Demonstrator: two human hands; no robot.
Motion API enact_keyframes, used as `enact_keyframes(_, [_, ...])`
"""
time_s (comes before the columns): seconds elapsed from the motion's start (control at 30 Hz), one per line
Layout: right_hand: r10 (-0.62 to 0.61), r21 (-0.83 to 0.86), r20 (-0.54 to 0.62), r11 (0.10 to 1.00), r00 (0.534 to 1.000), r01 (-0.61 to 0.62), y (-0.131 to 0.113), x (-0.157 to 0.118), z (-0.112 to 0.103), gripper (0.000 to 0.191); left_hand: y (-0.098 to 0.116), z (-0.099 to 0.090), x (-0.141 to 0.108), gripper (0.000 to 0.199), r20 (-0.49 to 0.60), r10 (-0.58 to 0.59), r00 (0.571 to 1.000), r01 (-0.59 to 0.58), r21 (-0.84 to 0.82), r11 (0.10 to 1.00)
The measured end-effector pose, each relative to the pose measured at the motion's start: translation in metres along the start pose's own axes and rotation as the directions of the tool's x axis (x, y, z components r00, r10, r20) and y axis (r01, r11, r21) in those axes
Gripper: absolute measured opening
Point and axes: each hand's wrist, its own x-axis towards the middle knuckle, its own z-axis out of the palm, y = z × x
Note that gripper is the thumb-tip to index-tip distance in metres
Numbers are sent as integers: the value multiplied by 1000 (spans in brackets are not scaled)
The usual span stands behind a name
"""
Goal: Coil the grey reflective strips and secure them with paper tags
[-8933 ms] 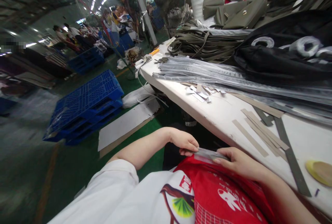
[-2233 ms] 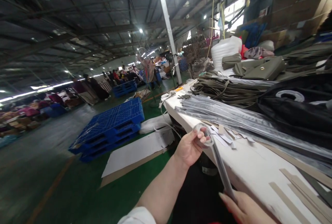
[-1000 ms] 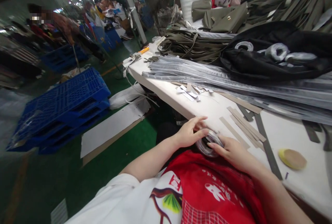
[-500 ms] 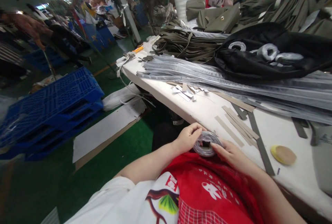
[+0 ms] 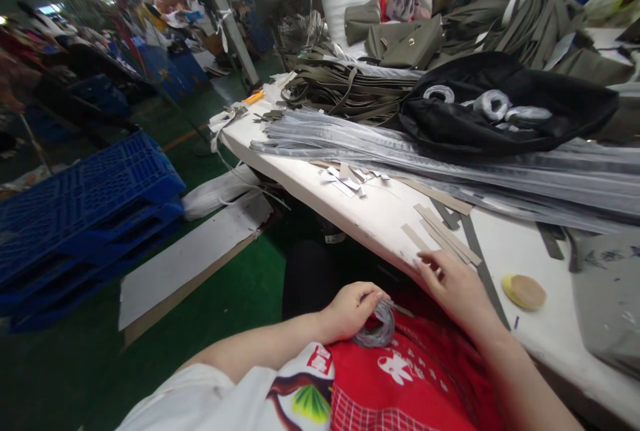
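Observation:
My left hand (image 5: 353, 311) is closed around the upper left side of a coil of thin, translucent grey strip (image 5: 377, 332), which rests against the red apron (image 5: 420, 358) over my lap. A short end seems to stick out at the coil's right. My right hand (image 5: 453, 284) is apart from the coil, at the near edge of the white table (image 5: 380, 224). Its fingers are loosely bent, with a gap between thumb and fingers, and nothing shows in them. Beside its fingertips lie several beige strips (image 5: 445, 234).
Long translucent grey strips (image 5: 450, 164) stretch across the table. Behind them sits a black cloth bag (image 5: 465, 128) with several pale coils. A yellow-edged round disc (image 5: 525, 292) lies at the right. Blue pallets (image 5: 90, 211) and a long white board (image 5: 195, 264) are on the left floor.
My right hand has let go of the coil and moved to the table edge. My left hand has lowered the coil toward my lap. The view has shifted slightly right.

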Motion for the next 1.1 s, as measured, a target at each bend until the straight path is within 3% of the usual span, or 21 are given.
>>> enact_keyframes(0.03, [22,-139,-119,990,993,-39,5,4,-1,34,-1,-1,-1,37,-9,-39,999,39,-31,999])
enact_keyframes(0.1, [-8,-364,-219,929,976,-74,14,10,-1,33,-2,-3,-2,35,-30,-105,994,102,-85,991])
enact_keyframes(0.2, [-104,-553,-154,833,983,2,17,14,3,28,-2,-6,-3,30,-70,-137,988,128,-126,984])
enact_keyframes(0.3, [-116,-623,-98,781,988,30,15,16,3,28,-2,-9,-4,31,-107,-137,985,127,-98,987])
enact_keyframes(0.57, [-148,-634,-45,768,988,86,18,16,-1,26,-15,-5,-10,38,-178,-246,953,198,-248,948])
enact_keyframes(0.77, [-125,-666,3,740,992,95,16,20,-3,24,-10,9,0,42,-276,-100,956,49,-185,982])
enact_keyframes(0.87, [-140,-629,-69,775,988,65,15,18,-8,25,-7,13,2,39,-222,-39,974,16,-106,994])
enact_keyframes(0.97, [-82,-470,-180,882,980,-13,7,1,-17,25,-7,11,0,39,-130,-120,984,99,-158,983])
enact_keyframes(1.03, [-52,-334,-105,942,993,14,-3,-15,-26,25,-9,8,0,40,-87,-204,975,178,-243,954])
enact_keyframes(1.1, [-86,-210,94,972,992,104,-15,-30,-37,28,-11,7,2,40,-46,-269,962,240,-332,912])
